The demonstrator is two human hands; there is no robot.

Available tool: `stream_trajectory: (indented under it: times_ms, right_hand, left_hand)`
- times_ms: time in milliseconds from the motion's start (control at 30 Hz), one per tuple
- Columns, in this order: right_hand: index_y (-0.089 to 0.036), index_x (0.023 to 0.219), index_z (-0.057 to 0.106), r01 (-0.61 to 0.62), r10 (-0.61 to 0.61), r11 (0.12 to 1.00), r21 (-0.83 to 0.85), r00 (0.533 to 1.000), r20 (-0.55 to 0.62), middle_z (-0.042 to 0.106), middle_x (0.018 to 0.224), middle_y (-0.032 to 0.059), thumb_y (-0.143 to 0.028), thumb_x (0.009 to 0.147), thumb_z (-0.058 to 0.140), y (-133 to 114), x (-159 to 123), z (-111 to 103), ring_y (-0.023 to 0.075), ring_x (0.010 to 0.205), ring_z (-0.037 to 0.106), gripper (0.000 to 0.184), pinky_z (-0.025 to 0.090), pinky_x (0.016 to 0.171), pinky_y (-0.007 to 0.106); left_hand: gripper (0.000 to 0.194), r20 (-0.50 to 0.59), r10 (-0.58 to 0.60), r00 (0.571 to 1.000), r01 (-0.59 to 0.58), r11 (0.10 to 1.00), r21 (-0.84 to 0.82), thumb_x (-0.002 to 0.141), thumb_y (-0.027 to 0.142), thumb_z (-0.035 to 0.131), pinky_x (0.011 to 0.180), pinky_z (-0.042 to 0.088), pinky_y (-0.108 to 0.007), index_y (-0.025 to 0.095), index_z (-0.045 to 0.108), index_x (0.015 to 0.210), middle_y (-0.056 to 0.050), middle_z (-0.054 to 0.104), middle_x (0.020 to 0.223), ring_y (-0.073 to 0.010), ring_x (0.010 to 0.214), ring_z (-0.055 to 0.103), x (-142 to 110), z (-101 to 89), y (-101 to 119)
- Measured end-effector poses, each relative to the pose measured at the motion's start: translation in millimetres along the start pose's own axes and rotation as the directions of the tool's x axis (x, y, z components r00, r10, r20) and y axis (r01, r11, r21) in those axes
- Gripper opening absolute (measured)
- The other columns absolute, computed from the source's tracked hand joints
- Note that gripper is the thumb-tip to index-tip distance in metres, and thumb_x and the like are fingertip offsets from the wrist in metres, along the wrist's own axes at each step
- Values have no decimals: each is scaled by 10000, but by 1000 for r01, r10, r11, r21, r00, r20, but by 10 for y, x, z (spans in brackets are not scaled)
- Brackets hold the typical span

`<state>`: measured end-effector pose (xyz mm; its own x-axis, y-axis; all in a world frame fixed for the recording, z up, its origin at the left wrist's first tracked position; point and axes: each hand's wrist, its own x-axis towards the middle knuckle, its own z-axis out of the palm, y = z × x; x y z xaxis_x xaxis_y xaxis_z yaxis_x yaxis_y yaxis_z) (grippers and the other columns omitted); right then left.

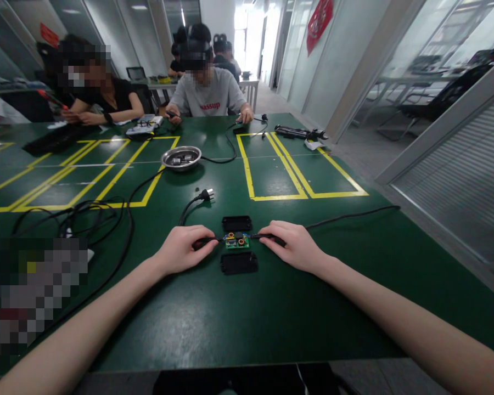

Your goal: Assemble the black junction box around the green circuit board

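Held black cables (201, 241) with the left hand (185, 249) and right hand (292, 247) at opposite ends of a green circuit board (237, 242), set between two black shells (239, 263) on the green table (197, 323).

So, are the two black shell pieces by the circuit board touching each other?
Apart. The head view shows the circuit board and green tabletop between the far shell piece and the near shell piece.

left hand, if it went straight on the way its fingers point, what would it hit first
Beyond the black cable in its grip, the left hand would probably meet the green circuit board first, though its height against the board is hard to judge.
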<state>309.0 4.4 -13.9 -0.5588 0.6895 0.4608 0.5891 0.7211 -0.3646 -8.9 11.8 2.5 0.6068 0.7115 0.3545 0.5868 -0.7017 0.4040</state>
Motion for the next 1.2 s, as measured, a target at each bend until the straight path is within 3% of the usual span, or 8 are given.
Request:
stream_trajectory:
  times_ms: [133, 267, 400, 567, 800, 1067, 1200]
  right_hand:
    - [-201, 1022, 713, 85, -84, 995, 44, 996, -26, 711, 830, 59, -306, 1053, 525, -32, -10, -49, 184, 732, 668, 217, 523, 651, 304]
    - [-196, 1026, 708, 189, -187, 978, 91, 982, -30, 704, 783, 47, -264, 1035, 537, -88, -31, -60, 162, 674, 647, 185, 484, 595, 276]
    - [-187, 987, 693, 242, -244, 965, 104, 970, 6, 695, 753, 29, -236, 1021, 550, -122, -41, -63, 133, 628, 632, 154, 437, 562, 248]
    - [-187, 961, 702, 187, -190, 980, 67, 981, 48, 687, 739, 19, -253, 1014, 556, -114, -31, -81, 127, 614, 627, 168, 432, 560, 245]
    - [-191, 954, 715, 99, -99, 994, -47, 995, 12, 708, 778, 37, -270, 1001, 566, -66, -31, -75, 154, 665, 660, 175, 469, 593, 262]
    - [-192, 955, 716, 57, -54, 998, -36, 996, 73, 729, 803, 32, -287, 1032, 559, -44, -36, -41, 160, 676, 686, 199, 486, 615, 270]
    - [-195, 1017, 716, 74, -73, 997, -24, 995, 67, 751, 937, 75, -270, 1034, 551, -73, -8, -32, 204, 833, 712, 182, 560, 727, 325]
  left_hand:
    - [226, -22, 55, 998, -56, 998, -26, 960, 322, 574, 541, 415, -198, 166, 684, 839, 3, 678, 675, -86, 532, 568, -19, -36, 49]
    - [243, 47, 120, 992, -117, 992, -53, 927, 312, 536, 492, 342, -219, 185, 596, 728, 44, 519, 530, -82, 450, 435, -27, -73, 97]
    - [232, 148, 173, 974, -156, 981, -119, 908, 280, 521, 493, 326, -223, 197, 535, 691, 51, 480, 523, -85, 458, 426, -17, -102, 132]
    - [244, 194, 144, 970, -132, 989, -74, 928, 277, 521, 492, 322, -216, 194, 554, 701, 46, 526, 551, -82, 464, 460, 2, -89, 111]
    - [263, 142, 74, 987, -89, 991, 100, 983, 329, 527, 523, 359, -213, 186, 665, 811, 22, 628, 624, -96, 507, 556, 15, -40, 67]
    - [265, 170, 93, 981, -111, 988, 105, 1010, 336, 521, 549, 401, -213, 182, 698, 886, -1, 679, 739, -100, 571, 598, 9, -43, 39]
    - [235, 125, 122, 985, -134, 987, 89, 1011, 314, 524, 600, 459, -216, 178, 715, 988, -32, 703, 836, -122, 677, 651, 9, -46, 53]
